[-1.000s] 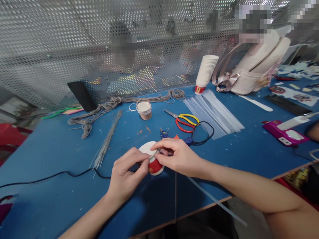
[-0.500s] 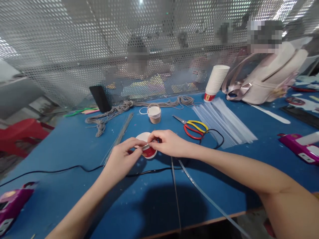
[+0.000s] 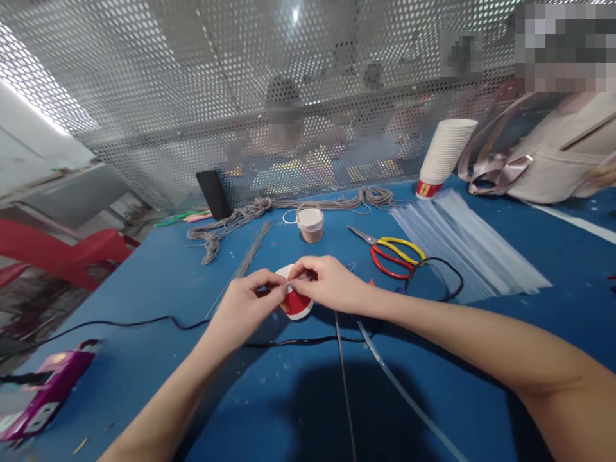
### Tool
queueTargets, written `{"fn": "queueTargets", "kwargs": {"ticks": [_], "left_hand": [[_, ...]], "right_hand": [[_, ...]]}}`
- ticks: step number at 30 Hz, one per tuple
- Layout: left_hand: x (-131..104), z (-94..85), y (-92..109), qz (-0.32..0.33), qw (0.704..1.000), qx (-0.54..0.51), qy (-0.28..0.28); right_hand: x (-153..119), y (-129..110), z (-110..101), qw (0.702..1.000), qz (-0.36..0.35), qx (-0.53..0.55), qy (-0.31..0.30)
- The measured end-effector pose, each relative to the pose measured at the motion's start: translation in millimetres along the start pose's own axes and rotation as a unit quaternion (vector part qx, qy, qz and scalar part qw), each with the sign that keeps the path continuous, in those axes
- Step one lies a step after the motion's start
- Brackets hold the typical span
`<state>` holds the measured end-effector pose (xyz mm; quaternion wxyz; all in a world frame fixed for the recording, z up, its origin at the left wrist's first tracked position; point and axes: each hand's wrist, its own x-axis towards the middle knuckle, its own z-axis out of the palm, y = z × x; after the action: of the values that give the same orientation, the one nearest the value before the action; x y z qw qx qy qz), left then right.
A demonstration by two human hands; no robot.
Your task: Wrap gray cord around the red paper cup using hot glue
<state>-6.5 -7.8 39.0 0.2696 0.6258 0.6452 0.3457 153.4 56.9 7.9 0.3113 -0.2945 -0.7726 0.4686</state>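
Your left grip (image 3: 246, 301) and right grip (image 3: 332, 282) clamp a thin pale strip (image 3: 289, 284) over the paper cup (image 3: 297, 306); nested cups (image 3: 446, 153) stand at two o'clock.

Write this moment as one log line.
left hand: fingers pinched at rim of red-white paper cup | right hand: same | yellow-red-handled scissors: on blue table

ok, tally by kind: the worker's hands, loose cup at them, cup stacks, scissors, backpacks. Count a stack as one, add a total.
Hands: 2 (left hand, right hand)
Red-and-white cup at them: 1
Cup stack: 1
Scissors: 1
Backpack, partly out of frame: 1
Total: 6
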Motion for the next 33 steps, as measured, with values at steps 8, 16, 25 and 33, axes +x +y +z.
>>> {"fn": "queueTargets", "kwargs": {"ticks": [8, 16, 25, 33], "left_hand": [[-5.4, 1.8, -6.2, -0.019, 0.998, -0.016, 0.057], [-6.0, 4.4, -7.2, -0.013, 0.999, -0.015, 0.051], [-7.8, 6.4, -3.7, 0.020, 0.999, 0.006, 0.050], [-9.3, 6.9, -1.2, 0.026, 0.999, -0.013, 0.045]], "right_hand": [[-9.3, 1.5, 7.7, 0.997, -0.030, 0.043, 0.052], [-10.2, 3.2, 6.2, 0.988, -0.116, -0.037, 0.099], [-8.8, 2.7, 6.7, 0.986, -0.100, -0.072, 0.110], [-9.7, 0.7, 7.3, 0.990, -0.074, -0.063, 0.101]]}}
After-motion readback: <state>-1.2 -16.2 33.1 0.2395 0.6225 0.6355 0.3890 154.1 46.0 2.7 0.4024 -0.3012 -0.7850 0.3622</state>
